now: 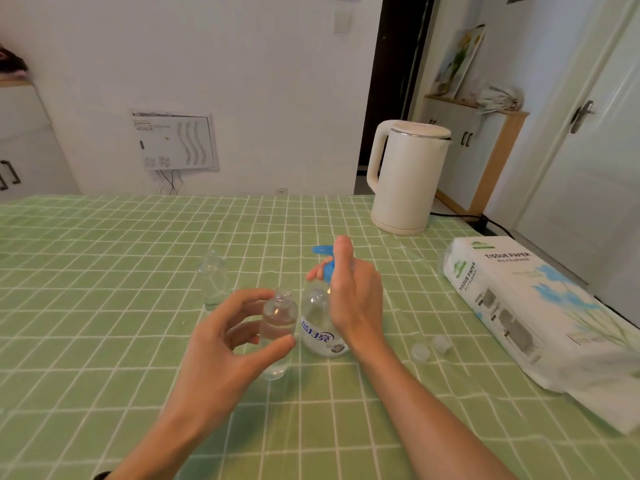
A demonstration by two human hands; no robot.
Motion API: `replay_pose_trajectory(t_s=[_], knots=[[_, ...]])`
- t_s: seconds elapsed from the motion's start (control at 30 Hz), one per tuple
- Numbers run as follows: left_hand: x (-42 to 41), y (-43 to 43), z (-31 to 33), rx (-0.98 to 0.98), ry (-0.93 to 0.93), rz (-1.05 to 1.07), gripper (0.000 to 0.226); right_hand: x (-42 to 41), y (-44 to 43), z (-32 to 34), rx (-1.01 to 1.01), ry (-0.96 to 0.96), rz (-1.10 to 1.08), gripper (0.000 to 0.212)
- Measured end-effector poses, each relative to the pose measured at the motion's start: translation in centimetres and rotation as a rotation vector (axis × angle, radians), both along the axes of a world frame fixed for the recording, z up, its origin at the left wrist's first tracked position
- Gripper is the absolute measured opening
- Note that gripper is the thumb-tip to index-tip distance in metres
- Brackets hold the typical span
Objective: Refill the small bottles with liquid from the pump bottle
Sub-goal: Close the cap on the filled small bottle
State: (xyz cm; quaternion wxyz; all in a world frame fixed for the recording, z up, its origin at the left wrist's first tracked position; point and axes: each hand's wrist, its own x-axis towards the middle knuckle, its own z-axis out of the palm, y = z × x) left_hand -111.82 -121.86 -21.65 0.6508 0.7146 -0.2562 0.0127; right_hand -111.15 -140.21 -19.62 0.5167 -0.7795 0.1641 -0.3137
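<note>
A clear pump bottle (320,327) with a blue pump head (323,258) stands mid-table on the green checked cloth. My right hand (353,289) rests on the pump head, thumb up, fingers wrapped around the neck behind it. My left hand (225,341) pinches a small clear bottle (278,317), uncapped and partly filled, holding it upright just left of the pump bottle, its mouth below the nozzle. A second small clear bottle (213,278) stands uncapped on the cloth further left and back.
Two small clear caps (420,351) (441,342) lie on the cloth right of the pump bottle. A tissue paper pack (519,306) lies along the right edge. A white electric kettle (405,178) stands at the back right.
</note>
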Motion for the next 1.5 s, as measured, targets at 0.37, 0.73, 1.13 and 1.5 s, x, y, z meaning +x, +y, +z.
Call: replay_pose_trajectory(t_s=[0.37,0.73,1.13,1.5], knots=[[-2.3,1.7,-2.0,0.019,0.087,-0.001,0.058,-7.1,-5.2,2.2,-0.35,0.251,0.072,0.028],[-3.6,1.9,-1.6,0.098,0.034,-0.001,0.059,-13.9,-9.1,-1.3,-0.911,0.669,0.013,0.036],[-4.1,2.8,-2.0,0.133,-0.054,0.048,0.055,-10.7,-1.6,2.6,-0.313,-0.048,0.302,0.017],[-4.1,3.7,-1.8,0.275,-0.139,0.082,0.06,-10.8,0.8,-0.9,-0.111,-0.14,0.43,0.024]])
